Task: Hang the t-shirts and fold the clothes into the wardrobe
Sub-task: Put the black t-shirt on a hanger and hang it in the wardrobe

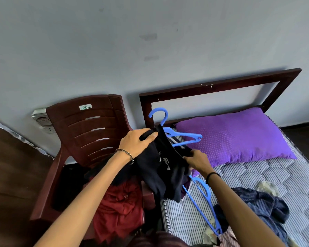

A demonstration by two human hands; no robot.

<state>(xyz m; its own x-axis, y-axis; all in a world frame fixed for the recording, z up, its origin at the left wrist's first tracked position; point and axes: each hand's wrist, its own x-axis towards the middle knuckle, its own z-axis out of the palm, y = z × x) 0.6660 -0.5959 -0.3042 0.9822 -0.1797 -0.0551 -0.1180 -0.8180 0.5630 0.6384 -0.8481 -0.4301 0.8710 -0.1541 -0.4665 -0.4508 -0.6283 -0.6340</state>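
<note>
Black t-shirt [165, 168], one, is held up in the air between the chair [89, 122] and the bed, over the edge of the mattress [284, 175]. Blue hangers, two. The first hanger [185, 134] sits partly inside the shirt, with its hook sticking out the top and one arm exposed toward the pillow [234, 138]. The second hanger [206, 190] lies flat on the mattress under the right forearm.

Left grip [139, 141] is curled round bunched fabric at the shirt's top, just beside the hook. Right grip [196, 161] is closed on the shirt's right edge, fingers pinching cloth. It is hard to tell whether either also touches the hanger.

One beaded bracelet [127, 154] is on the left wrist and one black band [212, 174] on the right.

One brown plastic chair has one red garment [119, 207] heaped on its seat with dark clothes beside it. One purple pillow lies at the bed head. One blue striped garment [262, 202] is crumpled on the mattress. One dark wood headboard [218, 85] stands against the wall.
</note>
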